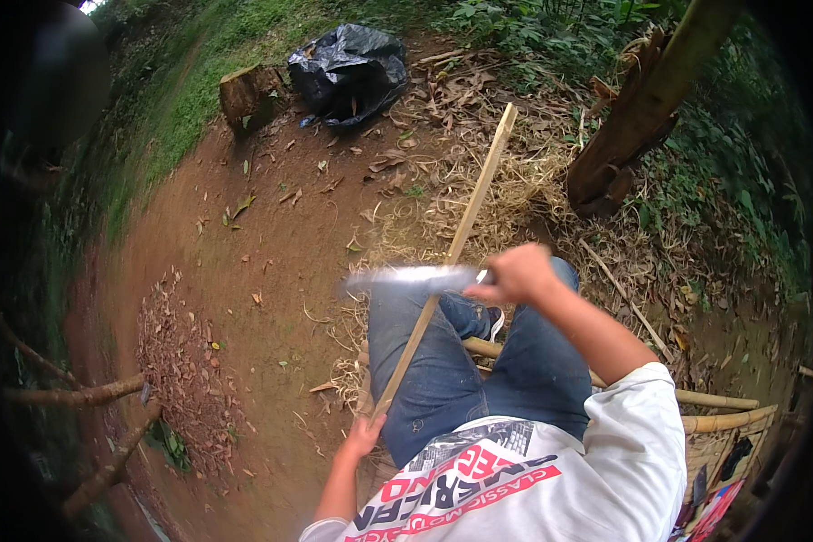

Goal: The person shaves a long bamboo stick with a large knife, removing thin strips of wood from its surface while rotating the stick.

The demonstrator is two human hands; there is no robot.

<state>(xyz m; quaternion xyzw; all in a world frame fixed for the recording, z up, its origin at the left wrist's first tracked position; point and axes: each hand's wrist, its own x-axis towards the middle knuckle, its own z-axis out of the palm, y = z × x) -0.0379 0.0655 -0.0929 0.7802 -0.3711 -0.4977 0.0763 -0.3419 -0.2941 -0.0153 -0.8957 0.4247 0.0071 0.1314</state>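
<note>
Beyond your left hand [364, 435], which grips its near end, the wooden strip [467, 221] crosses your left thigh [432, 357]; if the knife [406, 277] grasped by your right hand [519, 274] slips, it may cut you.

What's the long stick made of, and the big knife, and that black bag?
The long stick looks like split bamboo or wood, unpainted: it's pale yellow with straight edges. The big knife seems to have a metal blade, bright and silvery, though it's blurred. The black bag looks like thin, glossy plastic, because it's crinkled and shiny.
</note>
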